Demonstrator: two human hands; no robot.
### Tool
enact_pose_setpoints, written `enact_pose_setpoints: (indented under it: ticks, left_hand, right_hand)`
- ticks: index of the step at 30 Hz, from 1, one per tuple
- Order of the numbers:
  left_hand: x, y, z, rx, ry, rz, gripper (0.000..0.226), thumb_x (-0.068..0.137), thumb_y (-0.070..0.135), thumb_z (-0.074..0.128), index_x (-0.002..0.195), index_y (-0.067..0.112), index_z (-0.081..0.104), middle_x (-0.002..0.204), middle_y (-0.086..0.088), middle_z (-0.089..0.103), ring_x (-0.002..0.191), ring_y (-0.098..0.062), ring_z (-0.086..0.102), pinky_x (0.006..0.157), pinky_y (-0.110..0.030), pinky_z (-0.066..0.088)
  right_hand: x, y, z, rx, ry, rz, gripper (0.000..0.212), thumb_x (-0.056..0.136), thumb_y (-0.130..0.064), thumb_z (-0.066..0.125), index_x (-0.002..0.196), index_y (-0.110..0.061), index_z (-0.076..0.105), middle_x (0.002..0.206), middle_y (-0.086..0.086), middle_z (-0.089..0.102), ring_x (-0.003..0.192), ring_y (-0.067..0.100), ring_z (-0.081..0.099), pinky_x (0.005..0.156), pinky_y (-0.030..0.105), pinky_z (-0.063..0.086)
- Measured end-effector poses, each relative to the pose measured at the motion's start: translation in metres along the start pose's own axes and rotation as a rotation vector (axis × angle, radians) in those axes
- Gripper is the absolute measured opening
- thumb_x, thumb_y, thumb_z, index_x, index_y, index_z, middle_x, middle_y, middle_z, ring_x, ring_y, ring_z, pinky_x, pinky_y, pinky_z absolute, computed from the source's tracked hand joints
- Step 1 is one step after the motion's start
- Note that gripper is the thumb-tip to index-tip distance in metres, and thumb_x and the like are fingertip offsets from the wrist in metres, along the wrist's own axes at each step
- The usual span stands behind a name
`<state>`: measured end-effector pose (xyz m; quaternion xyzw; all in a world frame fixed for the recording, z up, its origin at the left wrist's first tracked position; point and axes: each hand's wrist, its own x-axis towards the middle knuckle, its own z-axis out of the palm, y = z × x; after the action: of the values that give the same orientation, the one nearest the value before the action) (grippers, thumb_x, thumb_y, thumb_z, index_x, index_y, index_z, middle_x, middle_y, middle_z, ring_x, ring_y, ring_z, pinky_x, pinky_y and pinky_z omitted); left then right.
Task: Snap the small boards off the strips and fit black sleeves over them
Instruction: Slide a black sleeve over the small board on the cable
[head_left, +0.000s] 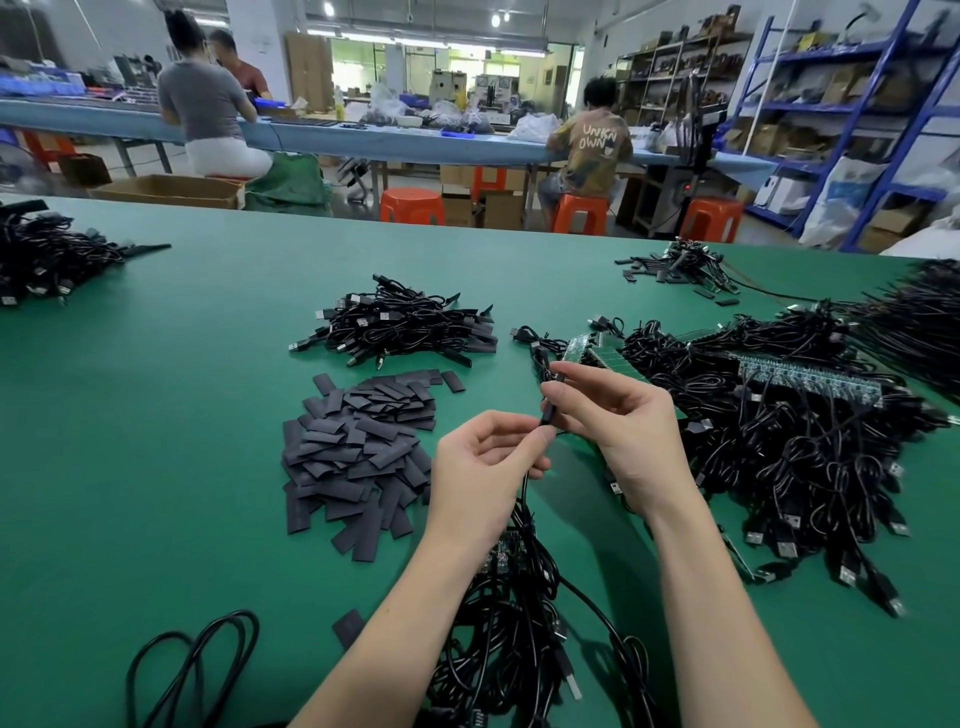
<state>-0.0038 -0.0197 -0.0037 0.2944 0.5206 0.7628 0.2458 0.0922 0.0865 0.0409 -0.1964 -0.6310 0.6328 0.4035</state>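
The left hand (485, 467) and right hand (618, 423), two in all, both pinch one black sleeve (548, 413) above the green desk (208, 415). One heap of loose sleeves (358, 457) lies left of them, toward the desk's middle.

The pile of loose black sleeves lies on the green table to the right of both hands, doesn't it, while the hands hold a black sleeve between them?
Not quite: the head view shows the pile of loose black sleeves on the green table to the left of both hands. The left hand and right hand do hold a black sleeve between them.
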Motion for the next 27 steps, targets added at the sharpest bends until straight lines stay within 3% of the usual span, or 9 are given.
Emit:
enact_pose_setpoints:
  ticks: [6,12,17,19,21,24,27]
  left_hand:
    - [0.0002,0.0003,-0.0001,0.001,0.005,0.008,0.008,0.082,0.012,0.083,0.082,0.015,0.076,0.076,-0.009,0.075,0.063,-0.018,0.071,0.062,-0.021,0.055]
    - [0.0000,-0.0011,-0.0003,0.019,0.004,0.004,0.013,0.082,0.012,0.083,0.078,0.022,0.077,0.077,-0.009,0.076,0.064,-0.017,0.071,0.062,-0.021,0.055]
    - [0.0007,-0.0017,0.0003,-0.001,0.004,-0.008,0.008,0.083,0.011,0.082,0.083,0.015,0.075,0.078,-0.009,0.076,0.063,-0.018,0.070,0.062,-0.022,0.055]
    - [0.0004,-0.0002,0.0014,-0.002,-0.006,-0.021,0.008,0.085,0.013,0.081,0.088,0.010,0.074,0.079,-0.007,0.075,0.064,-0.016,0.069,0.062,-0.021,0.054]
    - [-0.0006,0.0012,0.0021,0.017,-0.044,-0.031,0.009,0.087,0.018,0.079,0.090,0.011,0.073,0.081,-0.003,0.075,0.065,-0.013,0.068,0.064,-0.020,0.053]
    - [-0.0031,0.0052,0.0029,0.097,-0.155,-0.038,0.010,0.093,0.025,0.072,0.092,0.016,0.074,0.083,0.003,0.075,0.075,-0.005,0.068,0.071,-0.015,0.051]
    - [-0.0042,0.0059,0.0051,0.145,-0.252,-0.078,0.005,0.095,0.021,0.070,0.095,0.016,0.072,0.088,0.001,0.076,0.077,-0.009,0.069,0.077,-0.025,0.055]
  right_hand:
    - [0.0003,0.0008,0.0022,-0.002,-0.018,-0.028,0.024,0.083,-0.004,0.080,0.106,-0.010,0.077,0.084,0.019,0.074,0.076,0.024,0.070,0.079,0.035,0.061]
    - [0.0001,0.0027,0.0025,0.028,-0.013,0.002,0.020,0.081,-0.003,0.081,0.100,-0.010,0.080,0.084,0.014,0.075,0.075,0.023,0.071,0.080,0.038,0.062]
    - [0.0006,0.0027,0.0026,0.029,0.002,0.002,0.022,0.082,-0.003,0.080,0.103,-0.008,0.078,0.083,0.015,0.075,0.076,0.022,0.070,0.081,0.040,0.062]
    - [0.0010,0.0023,0.0041,0.037,0.034,-0.013,0.027,0.083,-0.004,0.080,0.108,-0.013,0.077,0.084,0.015,0.076,0.077,0.020,0.069,0.076,0.033,0.060]
    - [0.0025,0.0016,0.0054,0.070,0.104,-0.026,0.032,0.084,-0.005,0.080,0.113,-0.019,0.074,0.088,0.014,0.077,0.079,0.017,0.070,0.071,0.025,0.058]
    - [0.0063,-0.0017,0.0028,0.187,0.209,-0.035,0.035,0.086,-0.006,0.079,0.118,-0.017,0.071,0.085,0.011,0.077,0.081,0.018,0.071,0.074,0.026,0.059]
    - [0.0077,-0.0039,-0.0027,0.219,0.274,-0.061,0.030,0.087,-0.008,0.078,0.115,-0.016,0.071,0.077,0.002,0.075,0.080,0.014,0.070,0.074,0.026,0.058]
